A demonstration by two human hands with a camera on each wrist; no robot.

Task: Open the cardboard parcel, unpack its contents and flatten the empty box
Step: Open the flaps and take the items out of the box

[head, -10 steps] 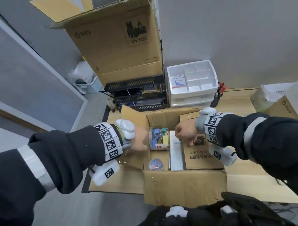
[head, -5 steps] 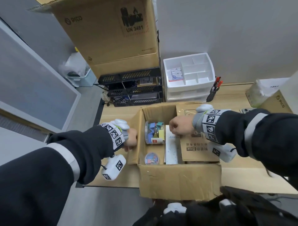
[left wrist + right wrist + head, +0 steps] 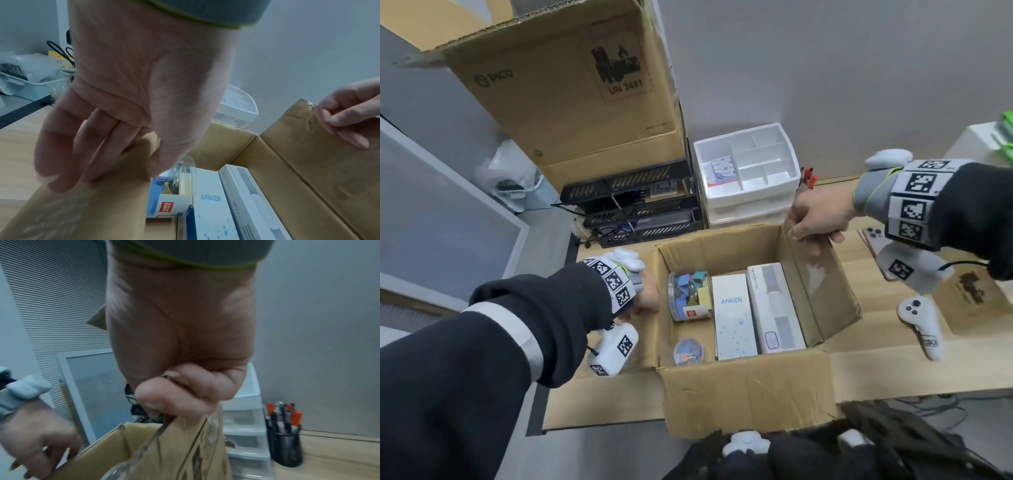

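The cardboard parcel [image 3: 746, 387] stands open on the wooden table. My left hand [image 3: 649, 298] lies on the left flap [image 3: 98, 203], which is folded outward; its fingers [image 3: 72, 154] are nearly straight and press on it. My right hand [image 3: 815, 219] pinches the far corner of the right flap [image 3: 822, 287] and holds it raised. Inside lie a clear jar of coloured clips [image 3: 690, 296], a small round tub of binder clips [image 3: 688, 351], a white Anker box [image 3: 734, 317] and a white tracker box [image 3: 774, 305].
A tall PICO carton [image 3: 571, 89], black trays [image 3: 633, 209] and a white drawer organiser [image 3: 746, 174] stand behind the parcel. A pen cup [image 3: 284, 446] is at the back right. On the table to the right lie a white controller [image 3: 921, 322], a phone [image 3: 873, 240] and flat cardboard [image 3: 976, 301].
My right hand has swung the right flap up and off the contents, uncovering the white tracker box. My left hand has pushed the left flap outward and down.
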